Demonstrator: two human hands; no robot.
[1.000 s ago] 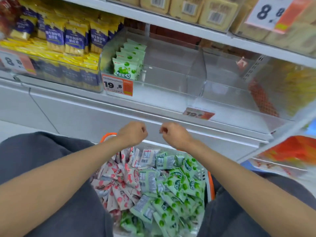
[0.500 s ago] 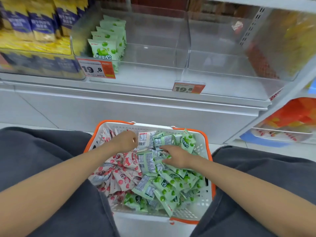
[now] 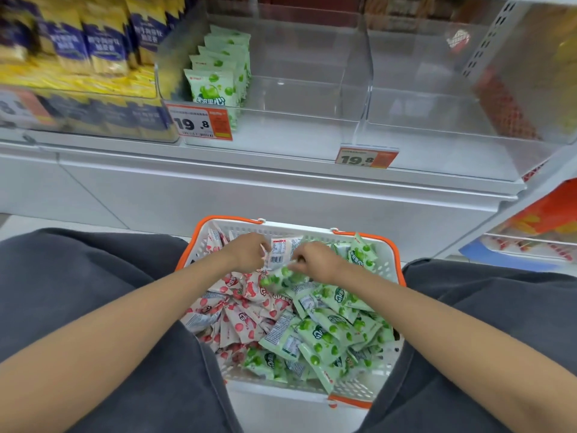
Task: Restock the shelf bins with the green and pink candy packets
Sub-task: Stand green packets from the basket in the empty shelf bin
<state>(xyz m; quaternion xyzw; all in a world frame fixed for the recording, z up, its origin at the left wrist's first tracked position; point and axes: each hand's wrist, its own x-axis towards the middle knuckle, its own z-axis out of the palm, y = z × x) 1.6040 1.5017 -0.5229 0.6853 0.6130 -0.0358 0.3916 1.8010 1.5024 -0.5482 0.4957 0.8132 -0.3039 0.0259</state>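
Basket (image 3: 232, 219), white with an orange rim, is set on the floor between the grey-clad knees (image 3: 78, 276), below the shelf front.

Basket load: pink packets (image 3: 237, 323) heaped on the left side, green packets (image 3: 324, 339) on the right side, all loose and overlapping.

Both hands are lowered into the far end of the basket, close together but not touching.
- Left hand (image 3: 246, 253): fingers curled, narrow. The left edge of a barcode packet (image 3: 281, 251), lying back side up, is pinched at the fingertips.
- Right hand (image 3: 315, 260): fingers curled, narrow. The top edge of a green packet (image 3: 276, 279) is pinched. That packet is blurred and lies just below the barcode packet.

Shelf above:
- Left bin (image 3: 296, 98), clear plastic: one row of green packs (image 3: 215, 85) is stood upright against its left wall, front to back.
- Right bin (image 3: 437, 120), clear, is split from the left bin by a divider (image 3: 362, 73).
- A 19.8 tag (image 3: 199, 121) is fixed to the front of the left bin, and a second tag (image 3: 365, 157) below the divider.
- Yellow-blue packs (image 3: 93, 42) are stacked left of the bins.
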